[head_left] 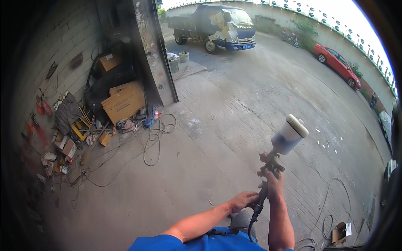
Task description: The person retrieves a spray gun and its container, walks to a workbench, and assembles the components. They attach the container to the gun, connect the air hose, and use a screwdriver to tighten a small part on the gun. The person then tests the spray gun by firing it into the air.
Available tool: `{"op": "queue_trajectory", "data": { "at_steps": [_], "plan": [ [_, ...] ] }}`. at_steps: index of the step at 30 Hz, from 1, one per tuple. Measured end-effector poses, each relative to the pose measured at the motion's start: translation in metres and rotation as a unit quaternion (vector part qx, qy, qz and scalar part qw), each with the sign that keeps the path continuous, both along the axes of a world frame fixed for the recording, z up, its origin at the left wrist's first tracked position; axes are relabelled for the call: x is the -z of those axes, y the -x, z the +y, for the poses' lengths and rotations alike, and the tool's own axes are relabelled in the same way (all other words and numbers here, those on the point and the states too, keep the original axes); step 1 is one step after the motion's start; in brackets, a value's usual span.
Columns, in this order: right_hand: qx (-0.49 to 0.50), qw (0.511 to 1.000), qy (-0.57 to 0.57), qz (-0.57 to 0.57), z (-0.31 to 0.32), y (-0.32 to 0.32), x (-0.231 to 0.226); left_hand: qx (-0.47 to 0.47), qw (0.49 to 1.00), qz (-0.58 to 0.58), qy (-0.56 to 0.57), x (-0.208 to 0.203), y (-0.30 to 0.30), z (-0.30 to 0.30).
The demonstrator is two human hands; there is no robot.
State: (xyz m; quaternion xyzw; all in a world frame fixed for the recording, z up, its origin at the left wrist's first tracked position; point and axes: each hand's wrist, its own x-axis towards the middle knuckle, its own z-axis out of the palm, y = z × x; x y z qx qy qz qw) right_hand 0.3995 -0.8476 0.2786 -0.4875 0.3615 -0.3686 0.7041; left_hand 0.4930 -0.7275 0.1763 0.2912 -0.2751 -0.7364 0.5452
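A paint spray gun [274,162] is up in front of me, right of the middle, tilted to the right. On top sits its translucent white cup [286,141] with bluish paint inside and a pale lid. My right hand [275,186] is wrapped round the handle. My left hand [243,201] is closed at the lower end of the handle, its fingertips partly hidden behind the gun. From there a dark air hose [252,221] curves down to my waist.
A steel pillar [157,54] stands at left, beside cardboard boxes [124,102] and clutter. Loose hose [151,146] lies coiled on the concrete floor [201,167]. A blue truck [217,27] and a red car [337,65] are parked beyond. An open carton [340,233] sits at lower right.
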Motion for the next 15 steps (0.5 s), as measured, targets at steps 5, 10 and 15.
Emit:
{"op": "queue_trajectory", "data": {
  "at_steps": [5,10,15],
  "plan": [
    [-0.035,0.999,-0.005,0.008,-0.157,-0.095,0.017,-0.019,0.99,-0.139,-0.003,0.014,-0.102,-0.163],
    [-0.11,0.993,-0.006,0.03,-0.315,-0.209,-0.025,-0.092,0.986,-0.14,-0.021,-0.012,-0.199,-0.308],
    [-0.147,0.989,0.012,0.006,-0.452,-0.324,-0.052,-0.157,0.985,-0.074,-0.002,-0.022,-0.298,-0.448]
  ]
}}
